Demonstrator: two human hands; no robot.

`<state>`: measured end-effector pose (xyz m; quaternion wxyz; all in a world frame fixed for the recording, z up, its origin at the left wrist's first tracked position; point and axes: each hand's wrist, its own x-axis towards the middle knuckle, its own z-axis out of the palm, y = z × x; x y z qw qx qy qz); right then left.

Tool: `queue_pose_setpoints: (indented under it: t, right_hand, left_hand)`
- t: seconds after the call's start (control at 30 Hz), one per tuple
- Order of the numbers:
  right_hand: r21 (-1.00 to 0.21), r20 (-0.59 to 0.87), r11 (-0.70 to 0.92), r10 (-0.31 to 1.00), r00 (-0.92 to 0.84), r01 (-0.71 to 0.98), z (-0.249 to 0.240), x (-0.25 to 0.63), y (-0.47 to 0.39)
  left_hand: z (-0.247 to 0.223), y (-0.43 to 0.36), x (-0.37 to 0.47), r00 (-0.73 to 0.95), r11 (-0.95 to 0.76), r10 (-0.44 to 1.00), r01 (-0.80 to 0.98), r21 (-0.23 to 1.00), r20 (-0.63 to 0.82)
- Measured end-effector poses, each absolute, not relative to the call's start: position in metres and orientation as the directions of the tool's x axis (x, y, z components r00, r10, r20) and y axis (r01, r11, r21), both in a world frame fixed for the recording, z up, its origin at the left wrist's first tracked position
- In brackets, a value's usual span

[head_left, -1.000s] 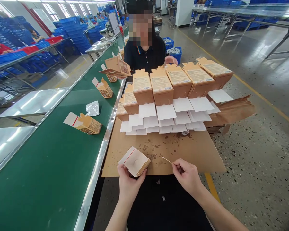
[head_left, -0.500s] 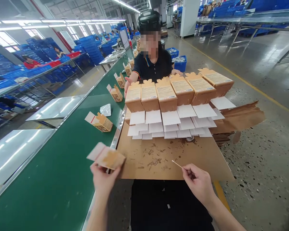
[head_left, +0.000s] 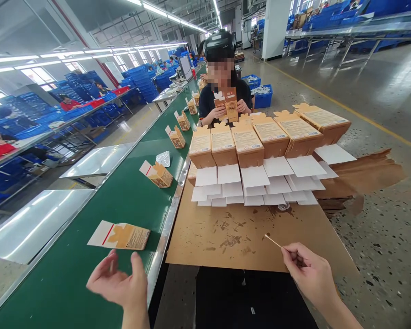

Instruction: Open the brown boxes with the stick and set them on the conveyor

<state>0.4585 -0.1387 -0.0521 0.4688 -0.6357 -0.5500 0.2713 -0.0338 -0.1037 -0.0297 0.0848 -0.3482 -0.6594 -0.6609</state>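
My left hand [head_left: 118,278] hovers over the green conveyor belt [head_left: 65,288], fingers apart and nothing in them. Just beyond its fingertips, a small tan carton [head_left: 130,236] lies on the belt, its white flap with a red stripe pointing left. In my right hand [head_left: 308,267], a thin cotton swab [head_left: 273,241] is pinched between thumb and fingers, white tip pointing up and left. That hand is above the near right part of a brown cardboard sheet [head_left: 198,237]. Glue-like dark marks [head_left: 238,240] spot the sheet.
Stacked tan cartons [head_left: 248,144] with white flaps stand on the sheet's far side. Across from me a person [head_left: 222,77] in a headset holds a flat carton [head_left: 231,107]. More open cartons [head_left: 160,175] and a foil-like packet [head_left: 163,158] sit along the belt.
My left hand has set the carton on the belt and let go of it. The person opposite now holds a carton up. My right hand keeps the swab.
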Motion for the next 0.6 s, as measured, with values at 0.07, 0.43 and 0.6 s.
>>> queue_pose_setpoints:
  t: [0.07, 0.43, 0.6]
  right_hand:
    - [-0.889, 0.183, 0.042, 0.945, 0.270, 0.455, -0.048, 0.462, -0.138]
    - [-0.856, 0.269, 0.063, 0.902, 0.337, 0.514, -0.043, 0.474, -0.143]
    - [-0.749, 0.276, 0.021, 0.919, 0.282, 0.662, -0.014, 0.514, -0.120]
  left_hand:
    - [-0.017, -0.076, -0.005, -0.676, -0.225, 0.514, 0.488, 0.844, 0.528]
    - [0.046, 0.137, 0.090, -0.329, 0.279, 0.923, 0.218, 0.935, -0.198]
    - [0.039, 0.127, 0.091, -0.271, 0.281, 0.937, 0.202, 0.938, -0.223]
